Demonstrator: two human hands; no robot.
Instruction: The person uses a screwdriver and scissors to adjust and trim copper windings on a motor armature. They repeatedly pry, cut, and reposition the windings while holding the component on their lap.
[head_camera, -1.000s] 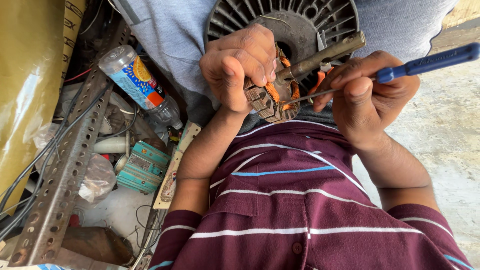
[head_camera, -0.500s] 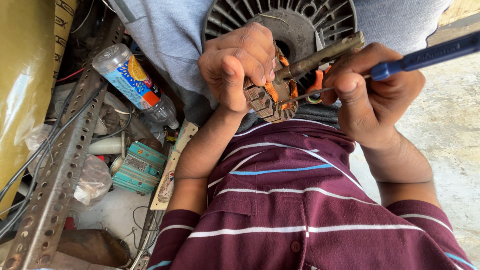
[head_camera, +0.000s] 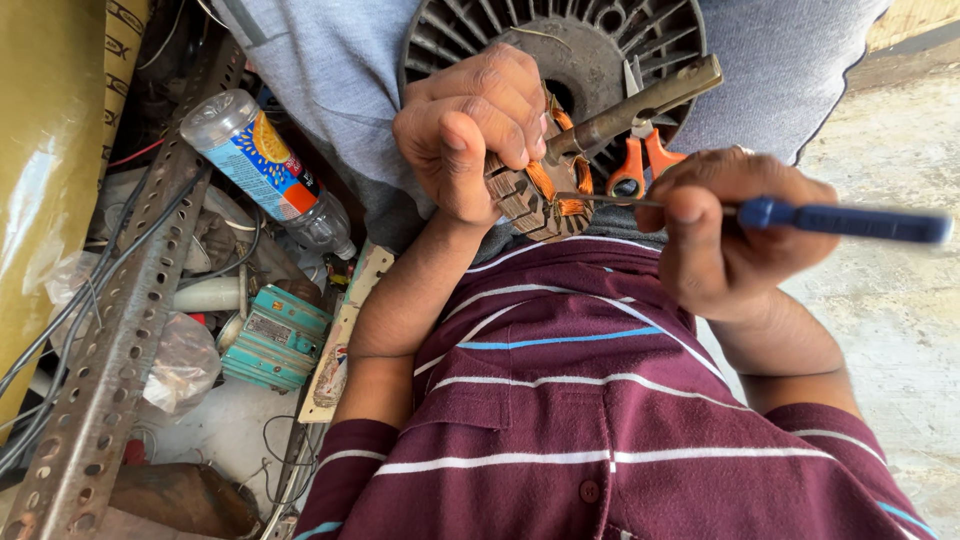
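Observation:
My left hand (head_camera: 470, 125) grips a small motor core (head_camera: 535, 190) with copper-orange windings, held against my lap. My right hand (head_camera: 725, 235) holds a blue-handled screwdriver (head_camera: 840, 220) whose thin metal shaft points left into the windings. Above the core lies a grey ribbed fan housing (head_camera: 560, 40) on my grey trousers. A flat brass-coloured bar (head_camera: 640, 100) and orange-handled scissors (head_camera: 640, 165) rest on the housing, just above my right hand.
To the left lie a plastic bottle with a colourful label (head_camera: 265, 170), a teal metal box (head_camera: 275, 340), a perforated steel angle bar (head_camera: 120, 330), black cables and plastic bags. A concrete floor (head_camera: 900, 330) lies to the right.
My right hand has dropped lower and rightward with the screwdriver, uncovering the orange scissors handles. My left hand keeps its grip on the core.

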